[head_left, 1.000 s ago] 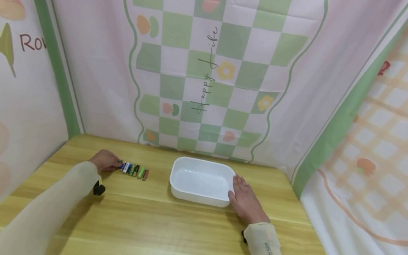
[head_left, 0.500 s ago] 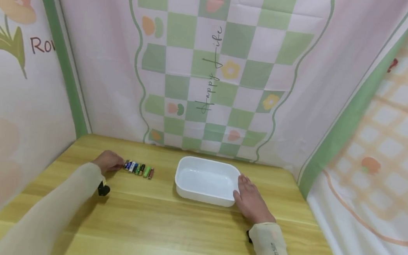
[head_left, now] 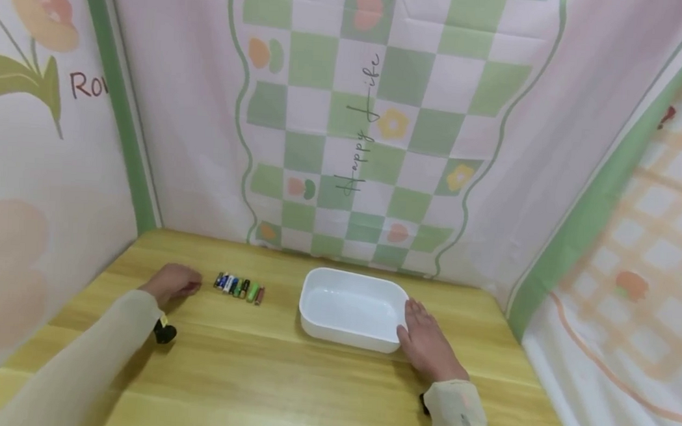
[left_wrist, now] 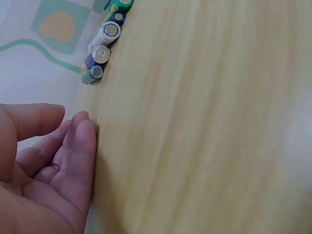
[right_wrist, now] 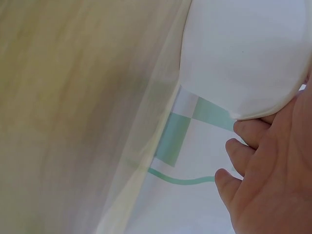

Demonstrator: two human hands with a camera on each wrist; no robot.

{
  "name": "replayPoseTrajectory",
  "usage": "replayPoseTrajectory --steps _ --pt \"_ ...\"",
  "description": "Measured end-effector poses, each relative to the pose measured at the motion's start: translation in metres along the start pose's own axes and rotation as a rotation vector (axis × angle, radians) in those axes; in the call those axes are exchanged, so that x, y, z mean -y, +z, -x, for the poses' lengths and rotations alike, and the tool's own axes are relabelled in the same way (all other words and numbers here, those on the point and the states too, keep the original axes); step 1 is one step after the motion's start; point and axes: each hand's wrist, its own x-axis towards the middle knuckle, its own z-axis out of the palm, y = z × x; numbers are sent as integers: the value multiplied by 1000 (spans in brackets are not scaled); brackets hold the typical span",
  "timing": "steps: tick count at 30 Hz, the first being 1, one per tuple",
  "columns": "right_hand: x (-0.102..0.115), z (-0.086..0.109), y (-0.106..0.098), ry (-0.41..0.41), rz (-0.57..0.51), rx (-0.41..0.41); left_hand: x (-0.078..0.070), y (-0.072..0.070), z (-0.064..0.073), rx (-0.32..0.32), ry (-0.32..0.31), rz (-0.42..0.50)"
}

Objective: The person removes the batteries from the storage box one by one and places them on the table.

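A row of small batteries (head_left: 239, 287) in mixed colours lies side by side on the table's left half. Just left of that row is my left hand (head_left: 172, 281), a small gap away from the nearest battery. In the left wrist view the thumb stands apart from the loosely bent fingers (left_wrist: 84, 146), and nothing is between them. My right hand (head_left: 431, 343) rests against the right end of a white rectangular basin (head_left: 348, 337). The right wrist view has its fingers (right_wrist: 251, 130) extended at the basin's rim; the thumb is mostly hidden there.
The wood-grain table (head_left: 283, 392) reaches back to a printed curtain (head_left: 345, 141) with green checks. More cloth hangs on the left and right sides. A black wrist camera (head_left: 165, 332) sits under the left sleeve.
My left hand has drawn back to the left, away from the end of the battery row. The right hand stays against the basin. The head view has shifted slightly.
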Motion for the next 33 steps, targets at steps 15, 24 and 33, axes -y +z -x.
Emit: replayPoseTrajectory --steps 15,24,33 --pt "-13 2 2 -8 -22 -14 19 -8 17 -5 29 166" --pt "-28 11 0 39 -39 6 28 12 26 -80 4 154" --pt "-51 10 -15 97 -70 27 22 19 34 -106 4 199"
